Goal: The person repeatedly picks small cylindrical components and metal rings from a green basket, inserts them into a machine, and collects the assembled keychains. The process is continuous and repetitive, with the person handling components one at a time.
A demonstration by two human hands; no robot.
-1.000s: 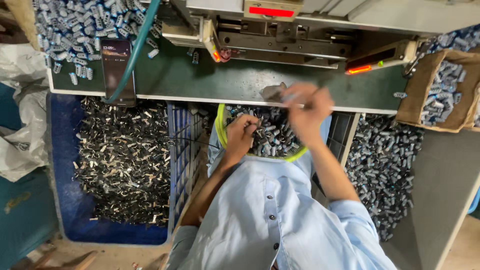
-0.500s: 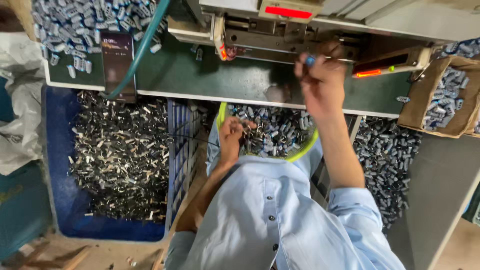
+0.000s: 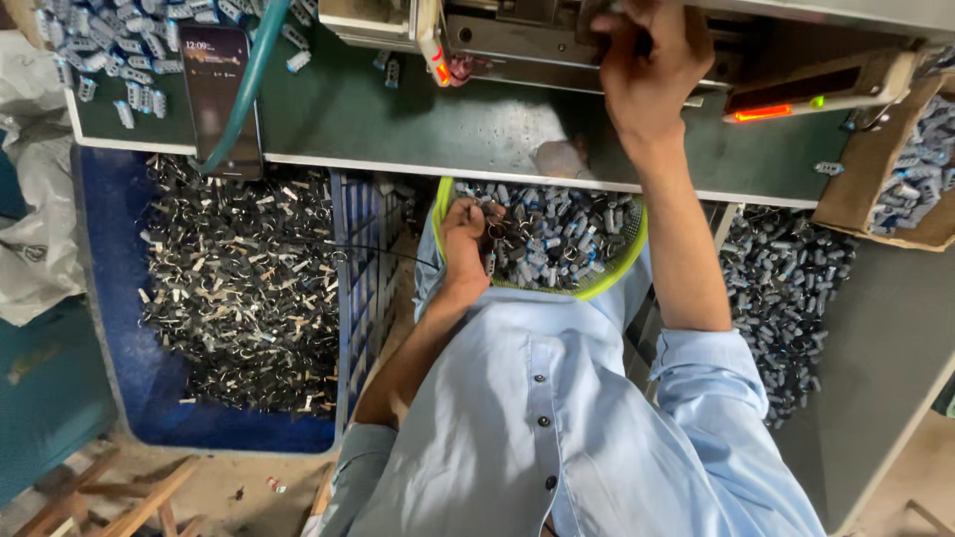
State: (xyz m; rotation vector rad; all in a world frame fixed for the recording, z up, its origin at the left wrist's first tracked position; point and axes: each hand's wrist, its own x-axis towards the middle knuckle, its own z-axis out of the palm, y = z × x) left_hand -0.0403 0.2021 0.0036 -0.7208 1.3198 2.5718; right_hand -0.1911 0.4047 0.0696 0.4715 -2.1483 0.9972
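Setting: workshop seen from above, with a green bench (image 3: 398,119) running across under a metal press machine (image 3: 517,40).
Right hand (image 3: 647,65): raised to the machine's slot, fingers curled against the metal; whether it grips a part I cannot tell.
Left hand (image 3: 466,234): down in the yellow-green basket (image 3: 637,249), fingers closed on a few small grey metal parts (image 3: 557,239) at the basket's left edge.
Basket: sits just below the bench edge, in front of the person's light blue shirt (image 3: 537,418).
Left side: blue tub (image 3: 109,298) holds a heap of dark metal clips (image 3: 239,288).
Bench top: a phone (image 3: 219,89) lies beside a teal hose (image 3: 249,80), near more loose grey parts.
Right side: cardboard box (image 3: 875,159) of grey parts.
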